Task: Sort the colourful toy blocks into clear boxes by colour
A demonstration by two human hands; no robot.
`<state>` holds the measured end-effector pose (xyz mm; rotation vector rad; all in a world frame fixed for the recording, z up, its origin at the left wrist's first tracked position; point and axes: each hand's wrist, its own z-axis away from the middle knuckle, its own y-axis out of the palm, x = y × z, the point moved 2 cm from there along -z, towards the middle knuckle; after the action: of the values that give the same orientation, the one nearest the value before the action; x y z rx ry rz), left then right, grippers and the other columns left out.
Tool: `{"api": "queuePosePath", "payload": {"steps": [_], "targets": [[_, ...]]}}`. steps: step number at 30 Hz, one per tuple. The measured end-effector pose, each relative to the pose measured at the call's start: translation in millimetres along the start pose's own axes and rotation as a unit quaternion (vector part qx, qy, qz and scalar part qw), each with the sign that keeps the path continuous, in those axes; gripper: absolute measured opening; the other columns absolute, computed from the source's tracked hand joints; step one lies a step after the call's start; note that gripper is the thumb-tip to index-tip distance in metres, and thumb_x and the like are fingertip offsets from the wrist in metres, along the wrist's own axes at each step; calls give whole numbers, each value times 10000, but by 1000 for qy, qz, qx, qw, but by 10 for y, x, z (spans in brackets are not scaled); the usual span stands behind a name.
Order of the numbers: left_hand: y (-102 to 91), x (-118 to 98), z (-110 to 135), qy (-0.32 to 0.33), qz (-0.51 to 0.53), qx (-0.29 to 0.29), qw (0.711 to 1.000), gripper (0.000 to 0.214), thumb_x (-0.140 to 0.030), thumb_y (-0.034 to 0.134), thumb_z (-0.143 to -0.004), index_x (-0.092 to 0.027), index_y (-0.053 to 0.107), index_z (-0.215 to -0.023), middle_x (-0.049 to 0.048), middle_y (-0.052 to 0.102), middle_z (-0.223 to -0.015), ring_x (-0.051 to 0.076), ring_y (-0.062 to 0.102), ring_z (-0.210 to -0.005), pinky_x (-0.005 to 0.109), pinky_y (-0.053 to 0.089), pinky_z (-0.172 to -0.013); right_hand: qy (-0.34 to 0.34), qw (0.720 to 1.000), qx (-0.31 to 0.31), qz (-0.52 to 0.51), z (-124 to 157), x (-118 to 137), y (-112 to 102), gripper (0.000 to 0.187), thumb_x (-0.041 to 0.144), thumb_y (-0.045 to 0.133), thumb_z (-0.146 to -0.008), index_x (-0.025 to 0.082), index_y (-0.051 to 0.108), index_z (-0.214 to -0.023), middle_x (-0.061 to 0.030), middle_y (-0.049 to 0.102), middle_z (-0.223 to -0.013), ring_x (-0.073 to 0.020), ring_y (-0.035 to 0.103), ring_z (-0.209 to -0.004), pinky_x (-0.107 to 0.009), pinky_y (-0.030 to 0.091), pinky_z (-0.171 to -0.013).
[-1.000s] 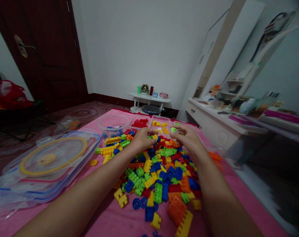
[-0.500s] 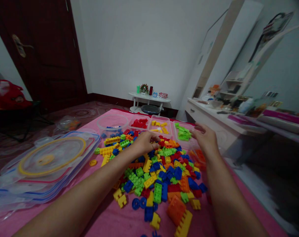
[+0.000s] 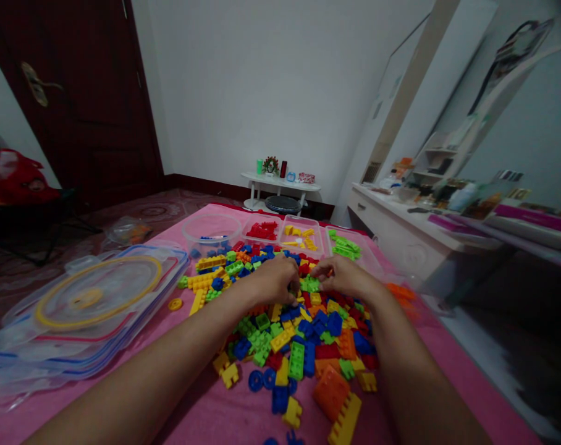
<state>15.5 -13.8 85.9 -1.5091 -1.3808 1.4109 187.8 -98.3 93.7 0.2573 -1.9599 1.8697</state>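
A mixed pile of toy building bricks (image 3: 283,337) in red, yellow, blue, green and orange covers the pink cloth. Over its middle, my left hand (image 3: 278,279) has its fingers curled down and closed; whatever they hold, if anything, is hidden. Just to the right, my right hand (image 3: 343,276) reaches in with thumb and fingers apart, beside a light green brick (image 3: 311,284). Behind the pile stand clear containers: one with red pieces (image 3: 263,230), one with yellow pieces (image 3: 301,236) and one with green pieces (image 3: 345,246).
A round clear tub (image 3: 210,228) with blue pieces stands back left. Orange pieces (image 3: 403,295) lie in a clear container near the right edge. Stacked clear lids (image 3: 109,334) lie at left on the pink cloth (image 3: 192,411). A white dresser (image 3: 401,228) is at right.
My right hand has moved left and down from beside the container of green pieces to the pile. My left hand has shifted slightly right and lower.
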Motion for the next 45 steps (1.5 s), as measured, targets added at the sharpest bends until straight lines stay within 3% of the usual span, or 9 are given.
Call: {"api": "queuePosePath", "payload": {"steps": [5, 10, 16, 24, 28, 33, 37, 41, 45], "targets": [[34, 8, -30, -23, 19, -25, 999, 235, -339, 670, -721, -213, 717, -913, 73, 641, -950, 229, 536, -969, 318, 392, -907, 56, 989, 13, 138, 9, 150, 102, 361, 145, 691, -547, 270, 725, -884, 2, 677, -827, -160, 592, -734, -231, 377, -594], [125, -13, -20, -62, -52, -32, 996, 321, -345, 600, -779, -228, 665, -1071, 110, 583, -1043, 271, 498, -1036, 369, 415, -873, 65, 989, -13, 132, 59, 157, 5, 236, 179, 684, -557, 221, 681, -789, -9, 673, -838, -161, 590, -756, -222, 369, -597], [184, -13, -30, -60, -56, -36, 996, 305, -309, 609, -765, -243, 659, -1058, 99, 542, -1087, 263, 488, -1058, 369, 418, -892, 144, 974, -55, 168, 84, 37, -128, 174, 244, 669, -612, 194, 619, -771, -30, 661, -782, -153, 581, -692, -227, 340, -554], [199, -41, -39, -51, -72, -25, 996, 328, -438, 597, -772, -223, 663, -1011, 102, 539, -1077, 276, 492, -1052, 396, 418, -887, 148, 967, -47, 201, -4, 61, 75, 243, 211, 647, -626, 226, 644, -868, -51, 674, -931, -199, 605, -834, -244, 333, -576], [200, -44, -38, -65, -63, -29, 995, 322, -394, 608, -770, -231, 654, -1044, 93, 546, -1076, 260, 506, -1038, 371, 420, -879, 154, 960, -51, 229, -15, 102, 144, 296, 146, 584, -657, 219, 633, -940, -80, 675, -950, -210, 614, -848, -251, 350, -596], [215, -21, -44, -70, -36, -56, 995, 272, -331, 652, -721, -191, 679, -952, 93, 577, -1038, 246, 533, -999, 333, 433, -849, 159, 964, -75, 200, 12, 67, 51, 265, 219, 621, -646, 223, 637, -911, -72, 673, -945, -232, 607, -863, -259, 361, -602], [191, 37, -86, -77, 26, -106, 991, 260, -319, 646, -709, -159, 688, -910, 103, 617, -1020, 255, 550, -987, 337, 422, -855, 103, 980, -143, 95, 27, 69, -117, 234, 266, 668, -612, 188, 636, -830, -55, 666, -844, -218, 602, -799, -259, 388, -612], [85, 110, -141, -118, 225, -155, 955, 225, -282, 541, -771, -129, 675, -868, 57, 656, -816, 184, 580, -777, 285, 436, -722, -11, 972, -213, -103, 11, 191, -182, 204, 273, 639, -650, 161, 605, -818, -34, 656, -797, -185, 609, -756, -265, 448, -651], [3, 113, -158, -126, 477, -165, 854, 284, -341, 563, -762, -108, 654, -897, 39, 647, -800, 136, 568, -719, 228, 416, -627, -52, 947, -254, -191, -10, 316, -148, 230, 265, 628, -667, 153, 610, -867, -48, 668, -838, -180, 616, -753, -284, 482, -672]]}}
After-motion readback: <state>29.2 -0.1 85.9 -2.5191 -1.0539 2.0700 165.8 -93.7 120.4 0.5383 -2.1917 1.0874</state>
